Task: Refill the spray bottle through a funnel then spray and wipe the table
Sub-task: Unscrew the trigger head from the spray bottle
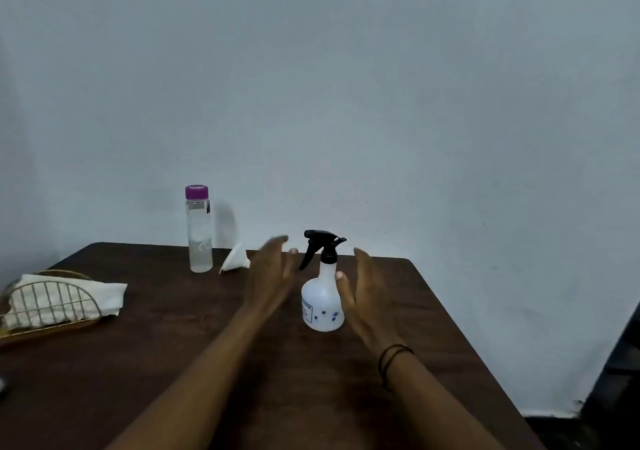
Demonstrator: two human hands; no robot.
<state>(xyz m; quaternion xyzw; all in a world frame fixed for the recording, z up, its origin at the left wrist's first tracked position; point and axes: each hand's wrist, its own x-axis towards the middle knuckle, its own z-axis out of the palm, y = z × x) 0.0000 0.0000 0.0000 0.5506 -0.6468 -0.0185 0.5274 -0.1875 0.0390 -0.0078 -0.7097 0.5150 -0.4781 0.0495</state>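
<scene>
At centre frame, two bare hands flank a white spray bottle (pixel 322 306) standing upright on a dark wooden table (pixel 166 352): the left hand (pixel 272 278), motion-blurred, and the right hand (pixel 362 295) both have fingers straight and spread, holding nothing. Whether the right thumb touches the bottle is unclear. Behind the left hand lies a white funnel (pixel 233 259), partly hidden, beside a purple-capped water bottle (pixel 199 229). At left, a wire basket (pixel 52 302) holds a pale cloth (pixel 104 297), cut off by the frame edge.
</scene>
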